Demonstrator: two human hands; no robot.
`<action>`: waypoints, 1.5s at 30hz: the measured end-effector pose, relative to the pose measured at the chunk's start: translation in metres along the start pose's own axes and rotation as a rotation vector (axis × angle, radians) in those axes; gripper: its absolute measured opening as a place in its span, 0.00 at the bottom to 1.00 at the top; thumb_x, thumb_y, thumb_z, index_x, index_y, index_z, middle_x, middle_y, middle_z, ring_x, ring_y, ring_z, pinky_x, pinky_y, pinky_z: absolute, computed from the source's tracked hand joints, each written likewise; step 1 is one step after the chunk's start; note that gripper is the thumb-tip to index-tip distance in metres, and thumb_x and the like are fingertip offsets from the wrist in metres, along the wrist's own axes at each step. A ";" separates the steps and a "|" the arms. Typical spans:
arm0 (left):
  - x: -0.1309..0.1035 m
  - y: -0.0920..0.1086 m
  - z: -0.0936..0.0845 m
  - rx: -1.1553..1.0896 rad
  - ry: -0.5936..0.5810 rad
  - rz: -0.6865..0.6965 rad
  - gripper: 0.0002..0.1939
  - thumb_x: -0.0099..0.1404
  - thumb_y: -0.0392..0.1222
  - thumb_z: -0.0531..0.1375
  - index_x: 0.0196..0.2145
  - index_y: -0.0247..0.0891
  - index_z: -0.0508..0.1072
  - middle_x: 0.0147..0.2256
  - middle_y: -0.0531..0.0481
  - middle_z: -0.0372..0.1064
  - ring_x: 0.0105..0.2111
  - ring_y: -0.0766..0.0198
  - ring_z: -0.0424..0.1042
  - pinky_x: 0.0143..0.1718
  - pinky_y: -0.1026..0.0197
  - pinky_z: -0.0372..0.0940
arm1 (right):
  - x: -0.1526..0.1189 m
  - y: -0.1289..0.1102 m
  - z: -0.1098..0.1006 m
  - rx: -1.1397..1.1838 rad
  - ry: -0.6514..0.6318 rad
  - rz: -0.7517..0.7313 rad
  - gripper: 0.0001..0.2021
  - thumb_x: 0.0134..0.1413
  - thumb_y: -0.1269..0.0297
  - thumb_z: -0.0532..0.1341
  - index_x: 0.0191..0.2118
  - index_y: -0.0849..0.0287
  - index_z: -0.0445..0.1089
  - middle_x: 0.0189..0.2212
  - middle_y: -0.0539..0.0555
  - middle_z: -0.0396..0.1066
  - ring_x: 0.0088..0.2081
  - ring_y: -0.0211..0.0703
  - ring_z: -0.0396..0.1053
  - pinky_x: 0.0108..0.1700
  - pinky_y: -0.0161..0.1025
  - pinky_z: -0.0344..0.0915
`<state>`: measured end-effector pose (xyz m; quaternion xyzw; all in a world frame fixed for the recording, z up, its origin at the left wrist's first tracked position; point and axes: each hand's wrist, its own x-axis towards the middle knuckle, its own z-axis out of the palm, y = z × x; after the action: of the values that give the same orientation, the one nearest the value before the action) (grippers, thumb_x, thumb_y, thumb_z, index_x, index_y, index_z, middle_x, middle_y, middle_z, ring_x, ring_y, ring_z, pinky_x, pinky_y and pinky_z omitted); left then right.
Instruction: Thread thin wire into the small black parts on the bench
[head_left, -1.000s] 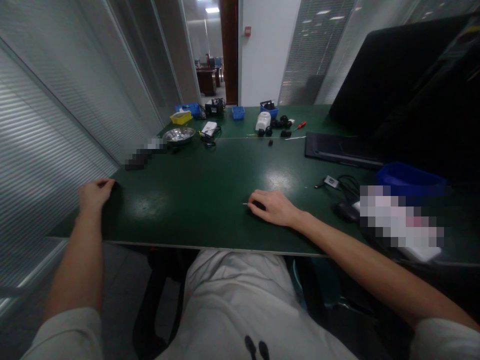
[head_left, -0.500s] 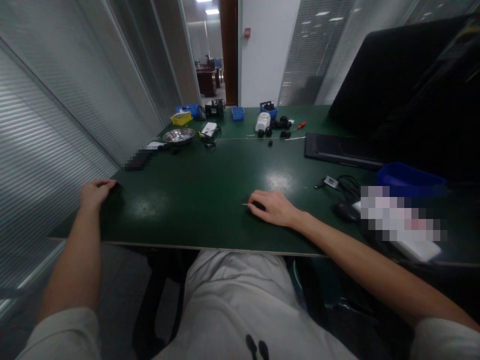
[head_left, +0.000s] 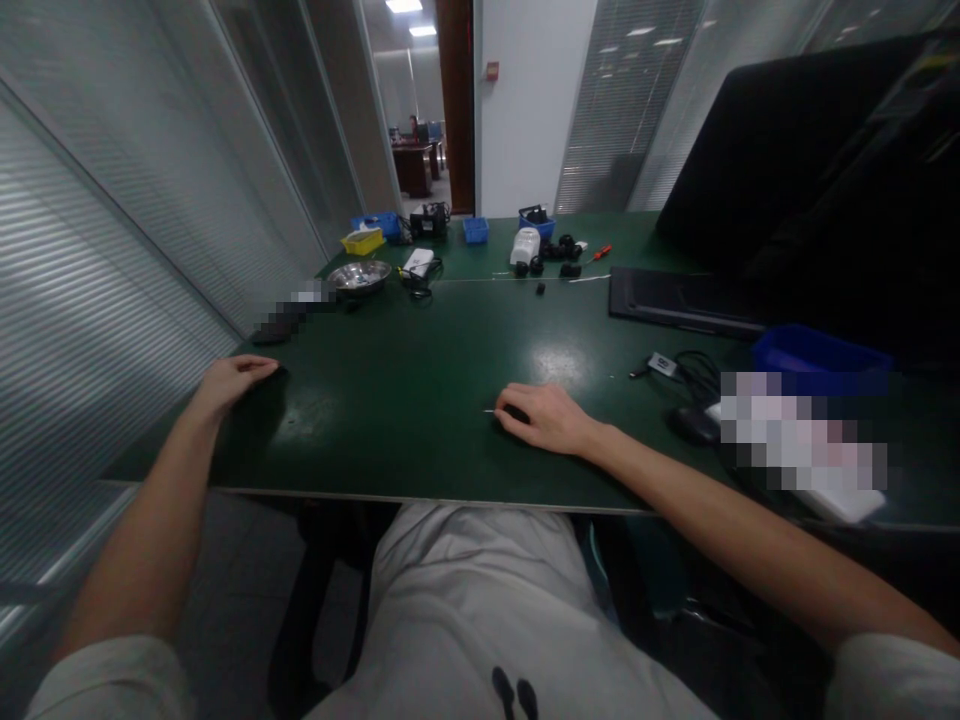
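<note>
My left hand point(head_left: 234, 382) is over the left part of the green table point(head_left: 390, 400), thumb and fingers pinched together. A small dark piece point(head_left: 282, 371) shows at its fingertips, too small to tell its kind. My right hand point(head_left: 547, 418) rests on the table near the middle, fingers curled and closed. From its fingertips a thin, light, pin-like piece point(head_left: 489, 411) sticks out to the left. Whatever else lies within the right palm is hidden.
At the back stand a metal bowl point(head_left: 360, 277), a yellow tray point(head_left: 363, 241), a blue tray point(head_left: 475, 231) and a red-handled screwdriver point(head_left: 602, 253). To the right are a black keyboard-like slab point(head_left: 682, 303), a cable point(head_left: 697, 372), a computer mouse point(head_left: 694, 425) and a dark blue bin point(head_left: 821, 362).
My left hand has moved right along the table, still pinching the small dark piece. My right hand has stayed in place with the thin piece.
</note>
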<state>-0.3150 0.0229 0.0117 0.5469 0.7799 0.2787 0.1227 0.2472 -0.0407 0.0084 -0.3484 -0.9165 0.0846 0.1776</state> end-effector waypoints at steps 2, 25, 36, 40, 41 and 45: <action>-0.011 0.036 0.018 -0.158 -0.231 0.093 0.23 0.59 0.55 0.70 0.44 0.33 0.80 0.38 0.49 0.78 0.33 0.65 0.71 0.33 0.66 0.65 | 0.000 0.000 0.000 0.002 -0.001 0.003 0.11 0.71 0.58 0.54 0.44 0.57 0.71 0.39 0.53 0.74 0.32 0.37 0.68 0.35 0.36 0.53; -0.134 0.234 0.156 -0.455 -0.757 0.846 0.18 0.75 0.48 0.56 0.50 0.33 0.77 0.38 0.44 0.74 0.32 0.65 0.69 0.34 0.64 0.63 | -0.001 0.006 -0.003 -0.073 0.064 0.117 0.10 0.69 0.58 0.56 0.42 0.55 0.72 0.37 0.52 0.74 0.33 0.39 0.67 0.35 0.37 0.51; -0.137 0.232 0.151 -0.319 -0.654 1.122 0.16 0.70 0.49 0.63 0.47 0.34 0.80 0.38 0.44 0.71 0.34 0.63 0.68 0.38 0.62 0.63 | -0.001 0.004 -0.005 -0.097 0.015 0.127 0.11 0.68 0.57 0.56 0.41 0.56 0.73 0.37 0.52 0.74 0.33 0.40 0.68 0.33 0.38 0.50; -0.136 0.232 0.151 -0.316 -0.662 1.111 0.15 0.70 0.48 0.63 0.47 0.35 0.80 0.38 0.44 0.71 0.34 0.64 0.69 0.37 0.63 0.63 | -0.001 0.004 -0.005 -0.110 0.016 0.137 0.11 0.68 0.57 0.57 0.40 0.56 0.73 0.37 0.52 0.74 0.32 0.39 0.68 0.33 0.38 0.50; -0.136 0.232 0.151 -0.319 -0.664 1.108 0.15 0.70 0.48 0.64 0.47 0.34 0.80 0.38 0.44 0.71 0.34 0.64 0.69 0.37 0.63 0.63 | -0.001 0.004 -0.005 -0.116 0.016 0.140 0.11 0.67 0.57 0.57 0.40 0.56 0.73 0.37 0.52 0.74 0.32 0.39 0.68 0.33 0.38 0.50; -0.135 0.231 0.149 -0.321 -0.667 1.146 0.14 0.71 0.46 0.63 0.48 0.35 0.80 0.40 0.43 0.72 0.35 0.64 0.70 0.37 0.64 0.64 | -0.001 0.003 -0.006 -0.126 0.009 0.137 0.11 0.67 0.56 0.57 0.41 0.55 0.73 0.37 0.52 0.74 0.32 0.39 0.67 0.32 0.38 0.49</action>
<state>-0.0099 0.0006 0.0062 0.9052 0.2365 0.2285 0.2691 0.2523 -0.0389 0.0132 -0.4211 -0.8932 0.0374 0.1533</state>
